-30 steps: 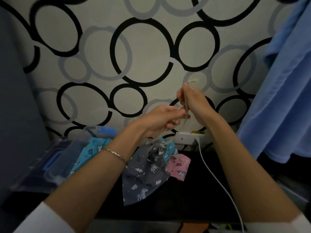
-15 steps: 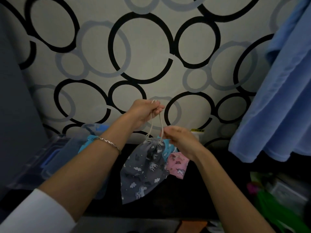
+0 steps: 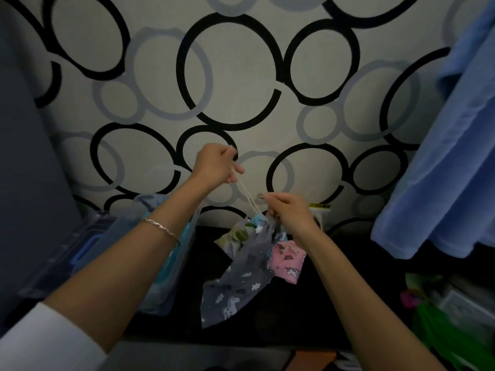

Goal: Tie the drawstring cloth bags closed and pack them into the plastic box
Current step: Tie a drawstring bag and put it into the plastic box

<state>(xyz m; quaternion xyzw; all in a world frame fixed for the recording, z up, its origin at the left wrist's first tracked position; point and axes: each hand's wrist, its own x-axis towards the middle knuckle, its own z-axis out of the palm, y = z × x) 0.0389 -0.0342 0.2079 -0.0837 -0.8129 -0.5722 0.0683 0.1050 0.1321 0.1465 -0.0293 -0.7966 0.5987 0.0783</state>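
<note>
Grey bag (image 3: 241, 285), unicorn and cloud print, is seen centre frame, hung tilted with its bottom corner swung lower left. Its mouth is gathered and pinched by the right hand (image 3: 289, 212). The white cord (image 3: 247, 195) is pulled taut from the mouth up-left and pinched in the left hand (image 3: 217, 167).

Pink bag (image 3: 288, 263), unicorn print, is seen just right of the grey one, partly overlapped. Green-and-cream bag (image 3: 231, 236) is seen just behind on the left.

Clear plastic box (image 3: 88, 245) with blue latch is placed lower left; teal cloth (image 3: 167, 271) is seen through its wall.
</note>
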